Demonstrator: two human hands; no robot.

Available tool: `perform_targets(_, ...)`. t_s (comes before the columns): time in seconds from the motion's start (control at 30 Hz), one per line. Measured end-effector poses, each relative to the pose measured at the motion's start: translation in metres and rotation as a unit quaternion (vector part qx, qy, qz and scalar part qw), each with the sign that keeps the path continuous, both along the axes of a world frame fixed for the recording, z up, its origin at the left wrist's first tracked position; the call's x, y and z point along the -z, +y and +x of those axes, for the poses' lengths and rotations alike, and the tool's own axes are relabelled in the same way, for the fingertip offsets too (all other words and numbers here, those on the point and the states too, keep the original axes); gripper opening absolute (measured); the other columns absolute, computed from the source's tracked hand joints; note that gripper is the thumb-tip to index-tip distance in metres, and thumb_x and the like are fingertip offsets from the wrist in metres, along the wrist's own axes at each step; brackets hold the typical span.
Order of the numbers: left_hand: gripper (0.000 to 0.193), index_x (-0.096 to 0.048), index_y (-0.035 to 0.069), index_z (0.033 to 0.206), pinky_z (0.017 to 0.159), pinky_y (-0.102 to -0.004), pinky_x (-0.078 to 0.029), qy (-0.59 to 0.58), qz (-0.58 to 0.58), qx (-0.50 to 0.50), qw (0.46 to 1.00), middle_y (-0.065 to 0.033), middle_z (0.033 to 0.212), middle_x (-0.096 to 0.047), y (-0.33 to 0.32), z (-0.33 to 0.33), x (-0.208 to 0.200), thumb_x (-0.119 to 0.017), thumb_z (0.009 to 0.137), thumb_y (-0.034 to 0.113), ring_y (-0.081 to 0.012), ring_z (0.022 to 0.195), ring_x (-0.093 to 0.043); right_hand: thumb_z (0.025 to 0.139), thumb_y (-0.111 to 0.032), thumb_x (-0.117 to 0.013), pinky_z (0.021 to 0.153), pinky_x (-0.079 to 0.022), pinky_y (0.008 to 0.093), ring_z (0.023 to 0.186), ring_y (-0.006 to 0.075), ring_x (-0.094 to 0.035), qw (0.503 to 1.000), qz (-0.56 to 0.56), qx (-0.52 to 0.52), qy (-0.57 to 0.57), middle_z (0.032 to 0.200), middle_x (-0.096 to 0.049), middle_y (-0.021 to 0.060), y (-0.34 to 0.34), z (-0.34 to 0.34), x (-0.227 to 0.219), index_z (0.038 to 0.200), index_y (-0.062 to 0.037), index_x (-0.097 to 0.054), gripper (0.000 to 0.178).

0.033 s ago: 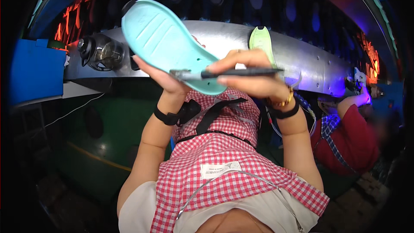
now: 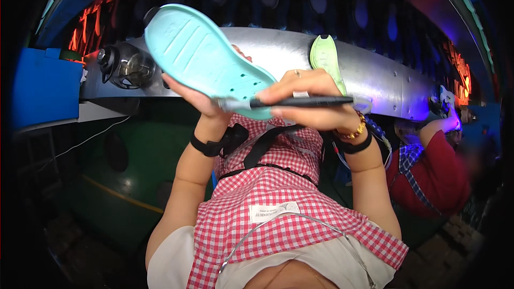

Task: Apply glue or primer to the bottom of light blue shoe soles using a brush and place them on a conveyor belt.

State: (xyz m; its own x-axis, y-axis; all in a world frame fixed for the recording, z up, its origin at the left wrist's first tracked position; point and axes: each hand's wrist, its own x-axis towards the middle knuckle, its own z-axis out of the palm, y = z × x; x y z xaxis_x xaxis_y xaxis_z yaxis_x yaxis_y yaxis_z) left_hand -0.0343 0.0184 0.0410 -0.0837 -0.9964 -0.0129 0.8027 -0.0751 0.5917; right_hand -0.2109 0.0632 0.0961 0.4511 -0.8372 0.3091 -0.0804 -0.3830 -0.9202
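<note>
1. Pale turquoise, smooth, foam-like shoe sole (image 2: 195, 48): rounded elongated outline, raised rim, parallel bars moulded across the broad end, small round holes toward the other end. Position: held tilted above the bench's near edge.
2. Left hand (image 2: 191, 95): grasping the sole from beneath, thumb along the near edge, fingertips at the far edge.
3. Right hand (image 2: 316, 86): fingers pinched around a slim, straight, black-handled tool (image 2: 305, 101) with greyish, blurred tip. Tip contact with sole: cannot tell.
4. Brushed, shiny metal bench (image 2: 375, 77): carries a lime-green, curved, sole-shaped piece (image 2: 325, 56) and a transparent, dark-lidded jug (image 2: 134, 64).
</note>
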Motion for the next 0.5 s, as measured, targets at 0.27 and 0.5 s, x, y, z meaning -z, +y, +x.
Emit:
perform_targets(0.27, 0.091, -0.040, 0.003, 0.119, 0.078, -0.0434, -0.043, 0.047, -0.107, 0.006, 0.993, -0.0196, 0.094, -0.051, -0.009, 0.014, -0.011, -0.013, 0.072, 0.076, -0.0305, 0.081, -0.051, 0.068, 0.000, -0.066, 0.073, -0.046, 0.0264, 0.082, 0.0160, -0.059, 1.000, 0.000, -0.014, -0.003, 0.088, -0.064, 0.0088, 0.005, -0.007, 0.002, 0.090, -0.0004, -0.064, 0.022)
perform_targets(0.5, 0.094, -0.038, 0.003, 0.120, 0.071, -0.0446, -0.049, 0.002, -0.095, -0.056, 0.994, -0.0213, 0.090, -0.055, -0.015, 0.014, -0.019, -0.008, 0.070, 0.077, -0.0325, 0.078, -0.057, 0.069, 0.000, -0.065, 0.074, -0.046, 0.0266, 0.079, 0.0143, -0.058, 0.991, 0.123, 0.043, -0.041, 0.086, -0.063, 0.0099, 0.004, -0.008, 0.008, 0.090, -0.0012, -0.064, 0.021)
